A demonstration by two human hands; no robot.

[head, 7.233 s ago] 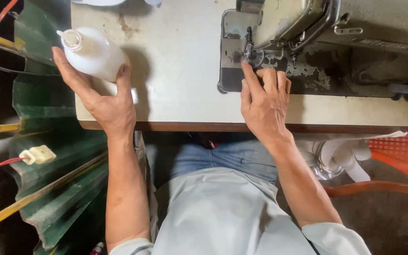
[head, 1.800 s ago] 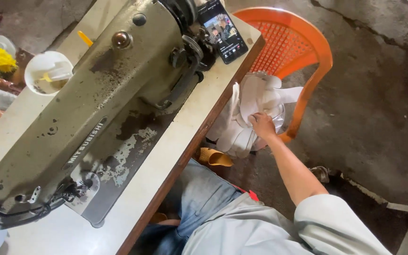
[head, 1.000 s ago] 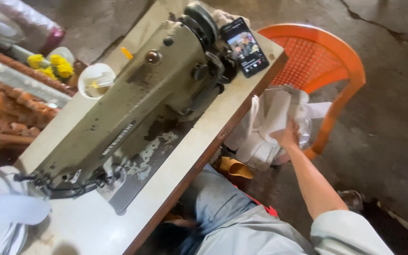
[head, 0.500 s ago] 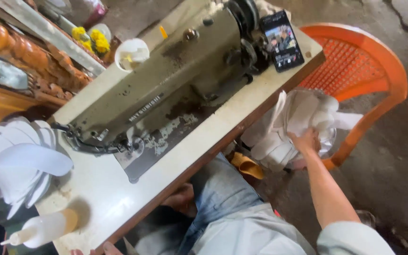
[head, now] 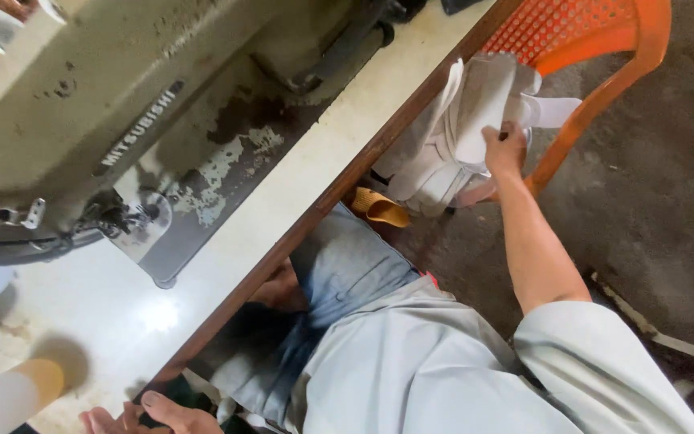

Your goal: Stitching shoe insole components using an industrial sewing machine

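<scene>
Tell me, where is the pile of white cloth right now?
The pile of white cloth sits on the orange plastic chair at the upper right of the head view, beside the sewing table's edge, with the right hand gripping it.

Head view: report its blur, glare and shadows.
Head view: tilted and slightly motion-blurred; soft daylight, a pale glare patch on the table, shadow beneath it over the lap; right hand on white cloth fairly sharp; left hand cropped at the bottom edge.

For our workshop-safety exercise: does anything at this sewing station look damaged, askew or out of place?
The sewing machine bed has paint flaked off in blotches near the needle. White fabric pieces, gripped by the right hand, sit heaped on an orange chair.
</scene>
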